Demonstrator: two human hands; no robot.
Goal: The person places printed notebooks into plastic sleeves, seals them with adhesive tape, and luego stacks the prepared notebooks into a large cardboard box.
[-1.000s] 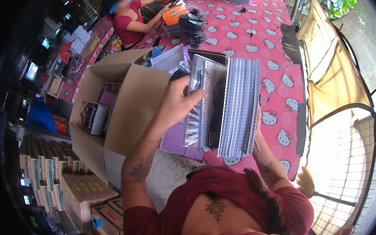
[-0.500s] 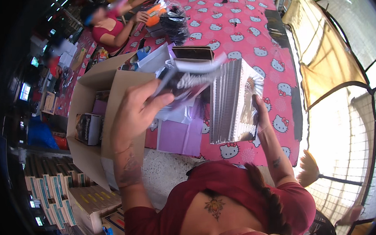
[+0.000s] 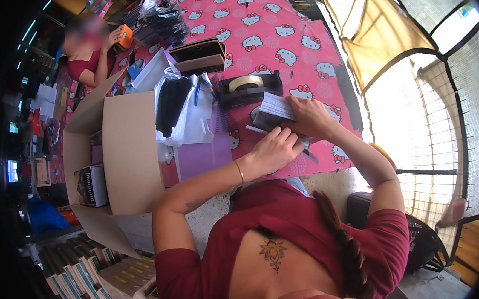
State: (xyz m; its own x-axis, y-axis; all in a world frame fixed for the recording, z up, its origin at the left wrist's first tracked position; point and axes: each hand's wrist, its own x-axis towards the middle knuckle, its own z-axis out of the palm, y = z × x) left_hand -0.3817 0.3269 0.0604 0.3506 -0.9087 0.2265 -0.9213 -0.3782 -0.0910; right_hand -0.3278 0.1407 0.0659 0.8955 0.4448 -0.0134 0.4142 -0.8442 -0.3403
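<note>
Both hands are together over the near right part of the table, on a small bundle of spiral notebooks with white page edges and dark covers. My right hand grips the bundle from the far right side. With fingers curled, my left hand holds its near edge, and a thin edge sticks out beside the fingers. The hands hide much of the bundle, so its count does not show. Just beyond it stands a black tape dispenser with a roll of tape.
An open cardboard box with notebooks inside stands at left. Near it lie a plastic bag of black items, purple sheets and a dark open box. A co-worker sits at the far left, holding something orange.
My left hand has moved right from near the box to the notebooks in my right hand. The bundle is lower and turned, and the tape dispenser now shows. The view has shifted.
</note>
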